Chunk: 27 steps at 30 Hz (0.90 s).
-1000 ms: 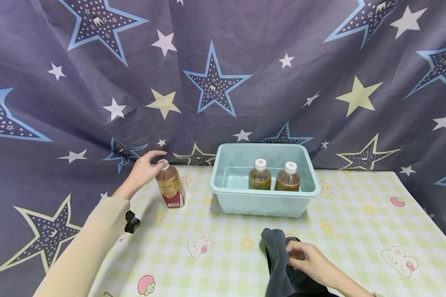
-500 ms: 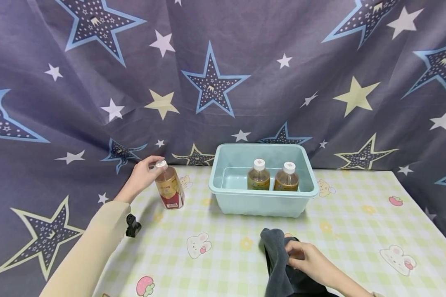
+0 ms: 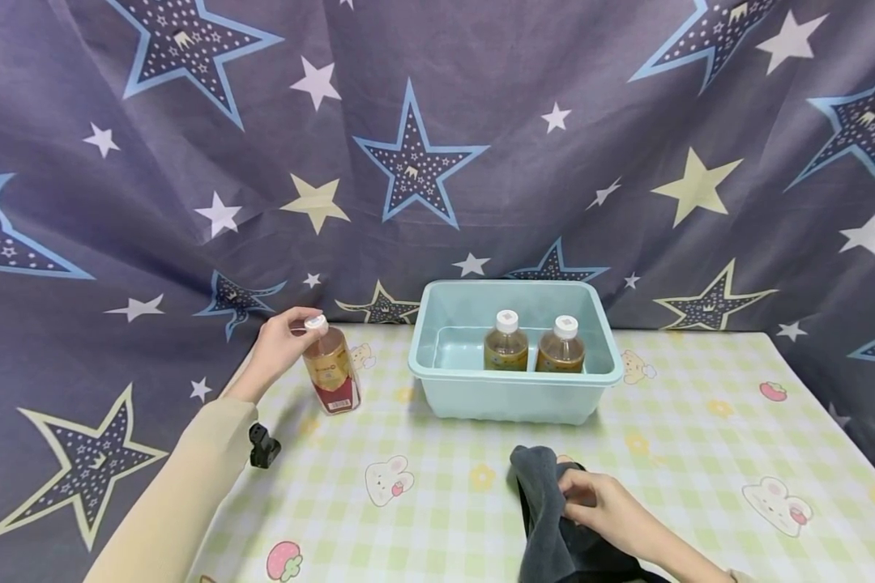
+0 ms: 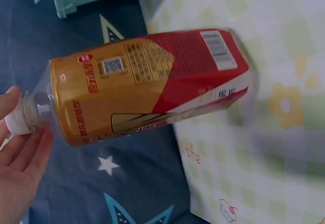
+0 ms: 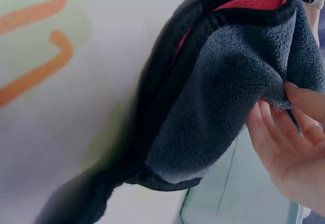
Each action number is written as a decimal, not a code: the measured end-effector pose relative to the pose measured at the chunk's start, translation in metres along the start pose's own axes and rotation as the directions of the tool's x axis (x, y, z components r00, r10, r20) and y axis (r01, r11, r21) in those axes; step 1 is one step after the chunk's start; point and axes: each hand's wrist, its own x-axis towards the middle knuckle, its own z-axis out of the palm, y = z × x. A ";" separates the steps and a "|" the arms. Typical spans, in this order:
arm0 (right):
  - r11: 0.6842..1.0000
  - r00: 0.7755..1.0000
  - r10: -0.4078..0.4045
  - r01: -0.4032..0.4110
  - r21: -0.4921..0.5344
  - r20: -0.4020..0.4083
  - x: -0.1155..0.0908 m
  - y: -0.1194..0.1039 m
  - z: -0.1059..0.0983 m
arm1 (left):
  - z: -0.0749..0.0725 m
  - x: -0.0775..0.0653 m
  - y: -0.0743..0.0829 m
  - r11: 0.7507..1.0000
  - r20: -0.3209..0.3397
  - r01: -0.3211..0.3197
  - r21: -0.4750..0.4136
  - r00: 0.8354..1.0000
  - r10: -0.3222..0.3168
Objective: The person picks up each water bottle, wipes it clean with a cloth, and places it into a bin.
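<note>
A drink bottle (image 3: 331,368) with a gold and red label is at the table's left, near the curtain. My left hand (image 3: 280,348) pinches its white cap (image 4: 20,117) between thumb and fingers. The bottle leans slightly; whether its base is fully on the table I cannot tell. At the front, my right hand (image 3: 605,514) pinches a fold of a dark grey plush cloth (image 5: 218,92) with black edging and red on its inner side. The cloth lies bunched up, its lower part cut off by the head view's edge.
A light blue plastic basin (image 3: 510,397) stands at the back middle. Inside it are two white-capped bottles, a left one (image 3: 506,348) and a right one (image 3: 561,352). A checked cloth covers the table (image 3: 437,534); a star-patterned curtain (image 3: 525,194) hangs directly behind.
My left hand has come down from just above the bottle, and its thumb and fingers have closed on the cap. The right hand and the cloth stay where they were.
</note>
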 end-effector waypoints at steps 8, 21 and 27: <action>1.000 1.000 -0.013 0.013 -0.022 -0.016 0.000 0.000 -0.002 | -0.002 -0.013 0.025 1.000 -0.019 -0.015 -0.023 1.000 0.015; 0.998 1.000 -0.008 0.007 -0.057 -0.012 0.000 -0.003 -0.006 | 0.003 -0.045 0.074 0.966 -0.044 -0.253 -0.047 0.967 0.251; 0.998 0.999 -0.027 0.026 -0.058 -0.021 0.000 -0.004 -0.007 | 0.012 -0.057 0.096 0.934 -0.044 -0.344 -0.093 0.939 0.341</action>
